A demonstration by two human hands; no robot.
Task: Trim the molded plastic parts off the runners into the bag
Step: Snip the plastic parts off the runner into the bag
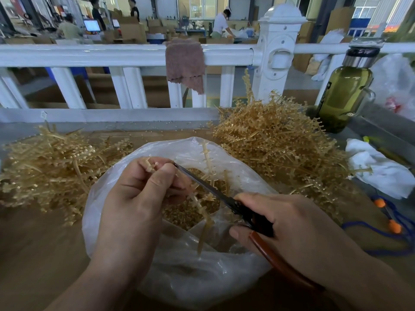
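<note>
the left hand (pixel 139 198) pinches a tan runner (pixel 201 205) over the open plastic bag (pixel 107 198). the right hand (pixel 292 230) grips scissors (pixel 215 190), blade tip at the runner's top end. trimmed parts (pixel 179 214) lie inside the bag.

Hands: two, left hand (pixel 134 198), right hand (pixel 292 225). Cutter (pixel 213 189): one. Bag (pixel 190 277): one, near edge of table (pixel 45 254). Runner (pixel 202 205) in hand: one. Heaps of runners: two, left heap (pixel 51 167) at left edge, right heap (pixel 280 142) toward far right corner. Parts (pixel 179 216) in bag: too many to count. Bottle (pixel 343 93): one, far right corner. Cloth (pixel 185 61) on rail (pixel 89 55): one. Rag (pixel 379 169): one, right edge. Beads (pixel 394 226): two, orange, on one cord (pixel 370 230). People (pixel 221 23) beyond rail: four.
</note>
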